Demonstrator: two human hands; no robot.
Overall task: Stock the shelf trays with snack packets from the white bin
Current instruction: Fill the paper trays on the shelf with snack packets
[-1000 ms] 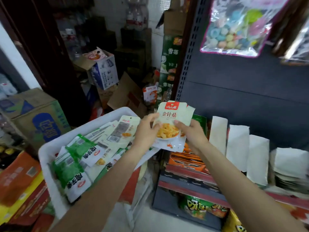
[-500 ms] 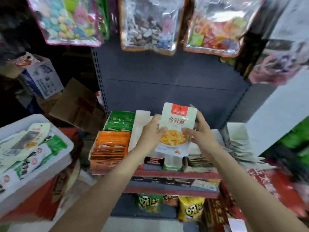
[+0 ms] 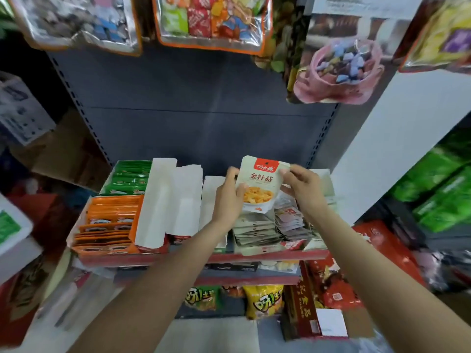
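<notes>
A pale snack packet stack [image 3: 260, 186] with a red label and a picture of yellow mushrooms is held upright between both hands. My left hand [image 3: 228, 197] grips its left edge, thumb on the front. My right hand [image 3: 303, 188] pinches its upper right corner. The stack hovers over a shelf tray [image 3: 254, 231] filled with matching pale packets. Only a corner of the white bin [image 3: 12, 225] shows at the left edge, with a green packet in it.
Orange packets [image 3: 109, 222] and green packets [image 3: 130, 178] fill trays at the shelf's left, separated by white cardboard dividers [image 3: 158, 200]. Big candy bags [image 3: 211, 21] hang above. Chip bags [image 3: 263, 300] sit on the lower shelf. Cartons [image 3: 23, 110] stand at left.
My view swung right, away from the white bin and onto the shelf. Both hands carried the packet stack from above the bin to over the pale-packet tray.
</notes>
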